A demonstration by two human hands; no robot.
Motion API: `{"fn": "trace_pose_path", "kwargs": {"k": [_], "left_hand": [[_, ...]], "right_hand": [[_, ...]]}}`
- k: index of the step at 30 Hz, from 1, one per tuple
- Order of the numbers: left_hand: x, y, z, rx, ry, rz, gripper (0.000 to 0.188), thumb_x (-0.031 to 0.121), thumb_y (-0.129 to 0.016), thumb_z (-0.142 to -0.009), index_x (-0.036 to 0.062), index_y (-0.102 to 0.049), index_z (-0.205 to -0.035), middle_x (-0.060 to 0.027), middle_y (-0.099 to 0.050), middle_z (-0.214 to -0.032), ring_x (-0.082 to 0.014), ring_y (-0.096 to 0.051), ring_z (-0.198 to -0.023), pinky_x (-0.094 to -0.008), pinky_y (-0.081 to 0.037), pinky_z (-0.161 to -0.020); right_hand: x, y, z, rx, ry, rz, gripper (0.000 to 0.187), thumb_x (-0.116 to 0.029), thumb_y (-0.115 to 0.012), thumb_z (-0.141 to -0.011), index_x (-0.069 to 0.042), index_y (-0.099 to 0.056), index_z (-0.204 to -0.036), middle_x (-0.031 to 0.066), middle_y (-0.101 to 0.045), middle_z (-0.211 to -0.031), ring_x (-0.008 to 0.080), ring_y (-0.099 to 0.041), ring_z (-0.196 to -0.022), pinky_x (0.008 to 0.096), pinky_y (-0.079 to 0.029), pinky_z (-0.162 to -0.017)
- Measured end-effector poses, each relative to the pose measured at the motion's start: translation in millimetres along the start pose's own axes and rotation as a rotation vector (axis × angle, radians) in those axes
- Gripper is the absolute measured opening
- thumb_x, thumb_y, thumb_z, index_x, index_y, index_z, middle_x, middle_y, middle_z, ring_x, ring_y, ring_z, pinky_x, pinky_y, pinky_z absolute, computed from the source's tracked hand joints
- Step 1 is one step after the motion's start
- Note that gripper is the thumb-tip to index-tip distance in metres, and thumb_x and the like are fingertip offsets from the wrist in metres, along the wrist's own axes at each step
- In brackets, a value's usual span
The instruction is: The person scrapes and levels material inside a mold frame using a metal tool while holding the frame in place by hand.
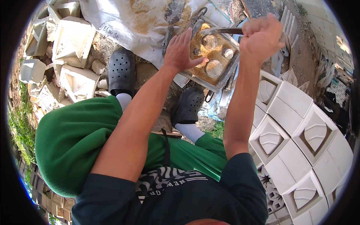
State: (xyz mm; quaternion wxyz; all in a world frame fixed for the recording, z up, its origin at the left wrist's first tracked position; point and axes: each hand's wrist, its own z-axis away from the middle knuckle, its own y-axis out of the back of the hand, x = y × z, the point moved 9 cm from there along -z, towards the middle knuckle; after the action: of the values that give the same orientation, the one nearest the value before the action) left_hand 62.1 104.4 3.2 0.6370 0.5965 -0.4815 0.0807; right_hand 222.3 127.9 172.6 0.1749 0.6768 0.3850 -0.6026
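A squarish metal mould [202, 80] lies tilted on the ground ahead of me, with sandy yellow powder and several round metal pieces [214, 68] inside. My left hand [184, 50] is spread flat at the mould's left edge, thumb reaching over the powder, holding nothing. In a fist above the mould's far right corner, my right hand [261, 37] grips a dark, slightly curved metal bar [222, 30]. The bar's free end points left over the mould; the fist hides its other end. Left of the mould lies a trowel [174, 15] with a dusty blade.
A dusty white sheet [123, 22] spreads beyond my feet. Pale cast blocks [73, 41], some broken, pile up at the left. Rows of white patterned blocks [287, 116] stand close on my right. My dark clogs [122, 71] are just short of the sheet and mould.
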Motion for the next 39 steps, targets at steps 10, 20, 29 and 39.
{"fn": "trace_pose_path", "kwargs": {"k": [10, 20, 29, 39], "left_hand": [[-5, 3, -1, 0.019, -0.016, -0.029, 0.123, 0.072, -0.072, -0.06, -0.0071, -0.026, -0.142, -0.0206, -0.051, -0.13, -0.0316, -0.05, -0.121, -0.0418, -0.034, -0.105], [-5, 2, 1, 0.026, -0.011, 0.001, 0.12, 0.067, -0.075, -0.061, -0.008, -0.026, -0.142, -0.0228, -0.052, -0.126, -0.0375, -0.051, -0.116, -0.0429, -0.038, -0.102], [-7, 1, 2, -0.004, 0.007, -0.042, 0.117, 0.068, -0.071, -0.065, -0.0073, -0.026, -0.142, -0.022, -0.051, -0.129, -0.0336, -0.05, -0.121, -0.0425, -0.035, -0.106], [-7, -1, 2, 0.014, 0.001, -0.04, 0.117, 0.071, -0.069, -0.065, -0.0084, -0.028, -0.141, -0.02, -0.053, -0.127, -0.0302, -0.052, -0.12, -0.0409, -0.035, -0.105]], "right_hand": [[-4, 7, -11, 0.087, -0.089, -0.126, 0.031, -0.013, -0.056, -0.082, -0.006, -0.041, -0.055, 0.0047, -0.041, -0.046, 0.0111, -0.036, -0.038, 0.0285, -0.025, -0.038], [-5, 21, -6, 0.247, -0.026, -0.049, 0.033, -0.014, -0.055, -0.083, -0.003, -0.041, -0.055, 0.0053, -0.043, -0.046, 0.0116, -0.036, -0.036, 0.0294, -0.027, -0.036], [-24, 52, 7, 0.521, 0.029, 0.015, 0.032, -0.015, -0.054, -0.085, -0.001, -0.042, -0.058, 0.0091, -0.046, -0.047, 0.016, -0.036, -0.035, 0.0301, -0.033, -0.037], [-20, 56, 23, 0.57, 0.052, -0.008, 0.029, -0.016, -0.054, -0.082, -0.006, -0.041, -0.058, 0.0037, -0.041, -0.049, 0.0106, -0.032, -0.041, 0.0275, -0.03, -0.04]]}}
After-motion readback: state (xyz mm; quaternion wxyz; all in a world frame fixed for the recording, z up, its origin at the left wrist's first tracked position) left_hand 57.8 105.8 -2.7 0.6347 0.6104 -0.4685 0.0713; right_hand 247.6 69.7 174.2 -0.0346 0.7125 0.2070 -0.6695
